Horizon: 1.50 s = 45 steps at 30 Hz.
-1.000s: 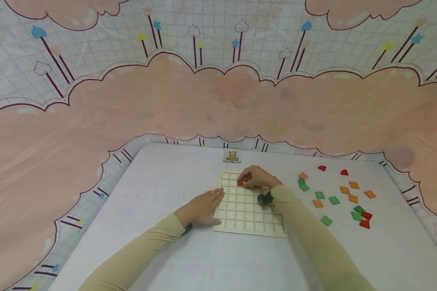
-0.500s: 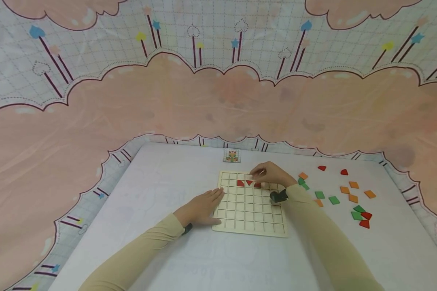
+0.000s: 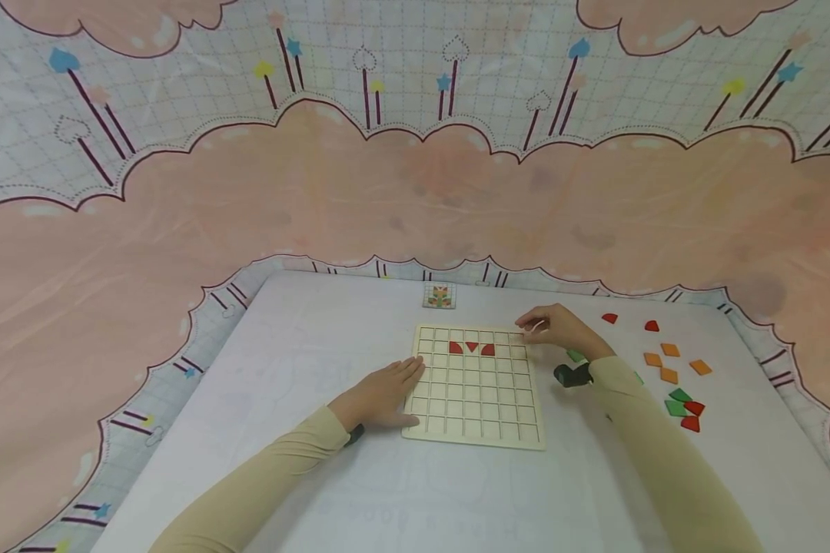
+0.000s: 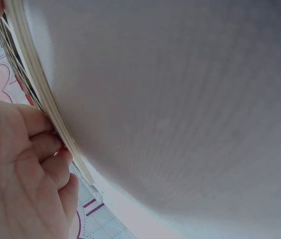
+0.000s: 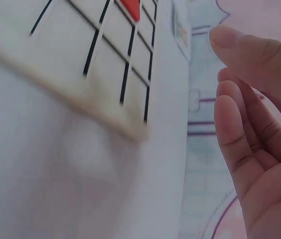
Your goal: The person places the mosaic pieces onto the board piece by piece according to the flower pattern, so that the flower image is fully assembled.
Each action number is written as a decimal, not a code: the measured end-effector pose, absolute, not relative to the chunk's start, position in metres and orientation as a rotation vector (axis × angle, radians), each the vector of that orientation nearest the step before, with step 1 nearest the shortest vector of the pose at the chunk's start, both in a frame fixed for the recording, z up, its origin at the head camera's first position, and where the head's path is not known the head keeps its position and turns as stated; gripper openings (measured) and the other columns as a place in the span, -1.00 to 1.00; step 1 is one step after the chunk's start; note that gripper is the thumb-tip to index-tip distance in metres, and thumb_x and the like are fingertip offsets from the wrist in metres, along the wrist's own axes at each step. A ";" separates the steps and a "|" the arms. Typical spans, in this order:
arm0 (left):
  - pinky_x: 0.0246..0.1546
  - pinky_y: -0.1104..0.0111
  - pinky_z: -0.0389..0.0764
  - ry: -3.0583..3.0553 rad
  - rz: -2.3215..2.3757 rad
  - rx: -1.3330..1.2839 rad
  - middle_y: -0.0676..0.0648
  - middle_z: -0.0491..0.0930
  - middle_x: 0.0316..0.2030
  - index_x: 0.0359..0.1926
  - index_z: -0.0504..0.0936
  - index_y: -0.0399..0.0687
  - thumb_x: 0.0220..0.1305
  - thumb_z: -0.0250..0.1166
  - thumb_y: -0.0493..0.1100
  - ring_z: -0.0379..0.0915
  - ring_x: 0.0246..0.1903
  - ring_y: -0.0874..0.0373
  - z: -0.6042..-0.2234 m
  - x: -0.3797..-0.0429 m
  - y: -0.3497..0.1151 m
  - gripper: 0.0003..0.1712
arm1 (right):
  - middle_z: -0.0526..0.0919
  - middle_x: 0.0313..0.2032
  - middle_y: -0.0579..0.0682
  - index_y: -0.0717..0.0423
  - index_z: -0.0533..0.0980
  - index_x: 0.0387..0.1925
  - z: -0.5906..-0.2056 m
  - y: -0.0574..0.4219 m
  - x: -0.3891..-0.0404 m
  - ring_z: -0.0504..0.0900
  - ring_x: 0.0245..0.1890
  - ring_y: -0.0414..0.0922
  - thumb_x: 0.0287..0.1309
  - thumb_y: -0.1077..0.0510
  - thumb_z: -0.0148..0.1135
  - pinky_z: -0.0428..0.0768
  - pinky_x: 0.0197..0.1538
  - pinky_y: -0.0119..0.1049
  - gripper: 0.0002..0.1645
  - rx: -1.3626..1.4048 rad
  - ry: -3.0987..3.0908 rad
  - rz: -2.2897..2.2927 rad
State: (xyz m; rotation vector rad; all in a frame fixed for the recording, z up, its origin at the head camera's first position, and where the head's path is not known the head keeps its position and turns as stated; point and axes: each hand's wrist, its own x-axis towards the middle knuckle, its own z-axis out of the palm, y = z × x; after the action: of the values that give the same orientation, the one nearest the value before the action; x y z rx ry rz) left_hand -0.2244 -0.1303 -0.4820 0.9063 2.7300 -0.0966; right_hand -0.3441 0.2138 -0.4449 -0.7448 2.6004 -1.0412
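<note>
A pale wooden grid board (image 3: 480,399) lies on the white table, and three red pieces sit in its second row: a quarter-round piece (image 3: 455,348), a small triangle (image 3: 472,347) and another quarter-round piece (image 3: 488,350). My left hand (image 3: 385,393) rests at the board's left edge, fingers straight on the rim; the left wrist view shows its fingers against the board's side (image 4: 56,114). My right hand (image 3: 556,326) hovers by the board's upper right corner with loosely bent fingers. In the right wrist view, nothing lies between its thumb and fingers (image 5: 230,119).
A small pattern card (image 3: 439,296) lies behind the board. Loose red pieces (image 3: 652,326), orange diamonds (image 3: 670,350) and green diamonds (image 3: 676,408) are scattered on the right of the table. The right forearm covers some of them. A patterned cloth (image 3: 415,200) hangs behind.
My right hand has moved right, off the red pieces and towards the board's upper right corner, uncovering the triangle and the right quarter-round piece. The left hand has stayed in place.
</note>
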 end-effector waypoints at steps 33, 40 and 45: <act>0.48 0.25 -0.02 2.727 -0.106 0.909 -0.16 -0.14 0.48 0.46 -0.09 -0.22 0.23 0.01 0.39 -0.21 0.48 0.05 -0.482 -0.222 -0.130 0.06 | 0.62 -0.04 0.26 0.27 0.55 0.00 -0.467 0.325 -0.273 0.62 -0.07 0.14 -0.01 0.04 0.39 0.67 -0.11 -0.21 -0.45 -0.465 2.695 -0.938; 0.47 0.24 -0.01 2.728 -0.106 0.907 -0.16 -0.13 0.48 0.46 -0.09 -0.23 0.24 0.01 0.38 -0.21 0.48 0.04 -0.483 -0.223 -0.130 0.05 | 0.63 -0.11 0.27 0.35 0.56 -0.06 -0.473 0.329 -0.268 0.61 -0.11 0.13 0.01 0.23 0.36 0.66 -0.10 -0.12 -0.58 -0.466 2.722 -0.909; 0.48 0.25 -0.02 2.725 -0.110 0.908 -0.16 -0.14 0.48 0.46 -0.10 -0.23 0.24 -0.01 0.39 -0.22 0.48 0.04 -0.484 -0.224 -0.130 0.06 | 0.62 -0.13 0.27 0.35 0.56 -0.09 -0.475 0.331 -0.266 0.61 -0.16 0.07 0.00 0.24 0.36 0.64 -0.06 -0.06 -0.60 -0.446 2.726 -0.904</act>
State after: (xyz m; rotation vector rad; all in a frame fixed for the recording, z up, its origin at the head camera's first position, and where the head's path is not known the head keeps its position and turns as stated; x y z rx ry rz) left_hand -0.2242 -0.1300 -0.4843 0.9084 2.7255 -0.1098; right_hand -0.2663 0.3306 -0.4752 -0.4464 2.7262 -0.9043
